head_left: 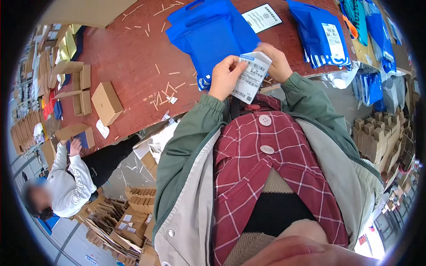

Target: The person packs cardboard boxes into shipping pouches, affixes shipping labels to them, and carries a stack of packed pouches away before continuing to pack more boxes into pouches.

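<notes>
In front of my chest I hold a white shipping label (250,78) printed with barcodes and dark text. My left hand (225,76) is closed on its left side, with the thumb across the printed face. At its upper right edge, my right hand (276,62) has its fingers curled against the label; the fingertips are partly hidden and a little blurred. Just beyond my hands lies a blue plastic mailing bag (213,37) with a cut-out handle, on the red table (128,57). A printed white sheet (262,18) lies by the bag's right side.
Another blue bag (317,33) with a label lies at the right. Thin paper strips (166,93) are scattered leftward, near a closed brown box (107,103) and open boxes (81,91). A co-worker in a white top (71,181) handles a box at the left.
</notes>
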A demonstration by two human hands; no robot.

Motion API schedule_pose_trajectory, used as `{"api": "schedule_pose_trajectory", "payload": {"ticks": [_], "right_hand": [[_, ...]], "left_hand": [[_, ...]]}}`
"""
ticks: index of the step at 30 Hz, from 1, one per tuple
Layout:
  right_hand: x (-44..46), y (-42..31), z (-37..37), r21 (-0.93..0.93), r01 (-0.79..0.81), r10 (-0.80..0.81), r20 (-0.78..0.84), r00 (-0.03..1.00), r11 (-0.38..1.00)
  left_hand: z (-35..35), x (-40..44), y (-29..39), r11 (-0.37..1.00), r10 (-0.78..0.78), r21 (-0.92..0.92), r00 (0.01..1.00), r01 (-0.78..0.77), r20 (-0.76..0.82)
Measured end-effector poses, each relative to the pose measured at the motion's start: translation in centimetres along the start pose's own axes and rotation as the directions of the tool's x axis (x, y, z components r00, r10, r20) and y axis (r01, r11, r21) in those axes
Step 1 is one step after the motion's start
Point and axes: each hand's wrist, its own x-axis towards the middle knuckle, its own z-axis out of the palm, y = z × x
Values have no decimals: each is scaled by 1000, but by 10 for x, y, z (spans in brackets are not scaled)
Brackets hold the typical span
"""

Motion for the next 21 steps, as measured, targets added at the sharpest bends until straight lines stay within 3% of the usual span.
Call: {"api": "schedule_pose_trajectory", "payload": {"ticks": [2,5,6,8,10,11,12,13,14,16,17,19,21], "right_hand": [[-4,-2,12,5,-25,25,-16,1000,1000],[-9,-5,19,-70,-73,71,-36,997,995],[-10,-4,20,-145,-96,91,-40,995,985],[-12,2,23,-164,-82,79,-28,997,983],[-17,1,26,-206,-103,106,6,994,973],[-20,3,28,-250,-94,114,69,991,964],[-22,4,29,-364,-192,274,187,943,911],[-27,3,32,-369,-240,345,250,905,898],[-35,5,37,-377,-288,413,312,855,880],[-55,14,41,-437,-276,446,354,822,856],[-65,22,41,-492,-261,479,391,786,831],[-95,55,40,-519,-235,467,377,800,822],[-113,67,18,-547,-210,454,360,815,810]], "left_hand": [[2,0,-4,999,33,2,996,-33,-79],[3,1,-11,967,112,-208,980,-146,-165],[1,3,-18,967,112,-211,980,-146,-166],[-7,5,-30,995,90,-30,978,-97,-190],[-16,10,-37,992,90,-69,982,-103,-169],[-23,13,-37,953,275,196,934,-233,-229],[-31,18,-37,831,460,454,856,-321,-236],[-38,27,-40,886,394,389,850,-252,-349],[-51,39,-46,815,489,523,782,-251,-387],[-61,55,-52,792,441,610,727,-38,-527],[-62,58,-54,795,439,605,723,-37,-533],[-63,65,-56,779,371,613,693,130,-619],[-64,65,-57,765,379,631,703,127,-602]]}}
